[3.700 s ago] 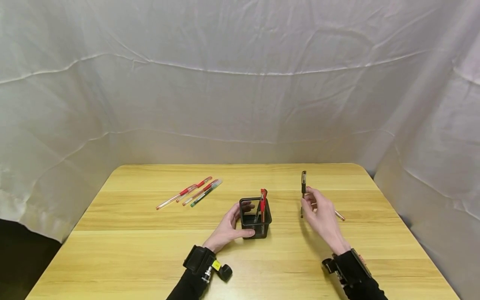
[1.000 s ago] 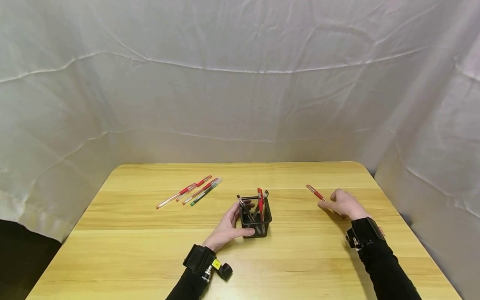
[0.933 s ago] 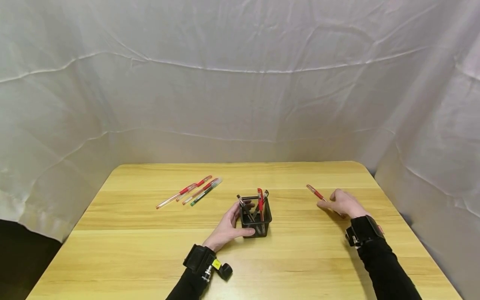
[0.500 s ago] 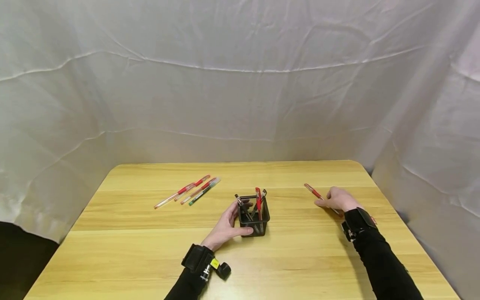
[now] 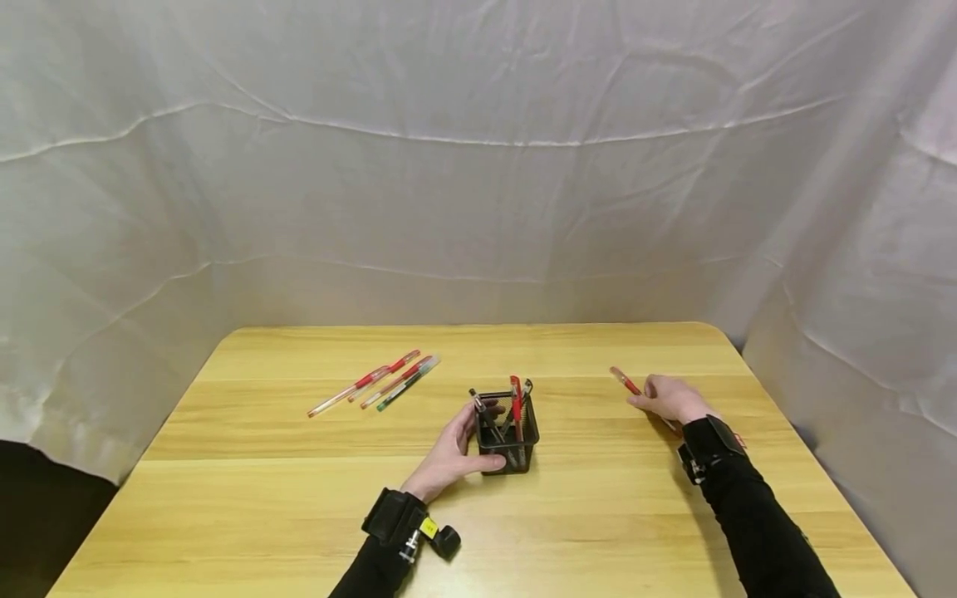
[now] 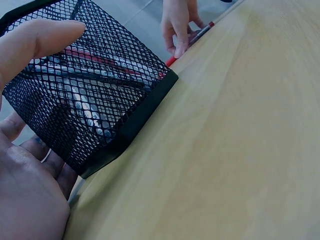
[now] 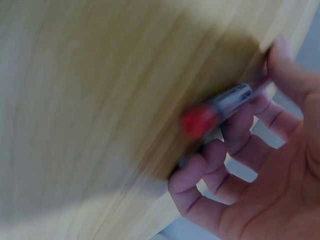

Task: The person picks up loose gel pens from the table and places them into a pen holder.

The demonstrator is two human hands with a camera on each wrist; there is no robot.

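Note:
A black mesh pen holder [image 5: 505,458] stands upright on the table, with a red pen [image 5: 517,407] and dark-capped pens [image 5: 486,414] leaning inside it. My left hand [image 5: 447,455] grips the holder from its left side, thumb across the near wall and fingers behind. Over on the right, my right hand [image 5: 671,399] pinches another red pen [image 5: 624,379] between thumb and fingers, low over the table. In the right wrist view that pen's red end [image 7: 199,121] is blurred and points toward the camera, while the other fingers curl beneath the pen.
Left of the holder, several pens lie side by side on the wooden table [image 5: 299,498]: red ones [image 5: 366,380] and a green-ended one [image 5: 407,386]. Pale cloth [image 5: 478,208] hangs behind the table and along both sides.
The black pen that my right hand held upright is now in the holder. That hand has moved right and taken hold of the red pen lying there. The left hand has stayed put.

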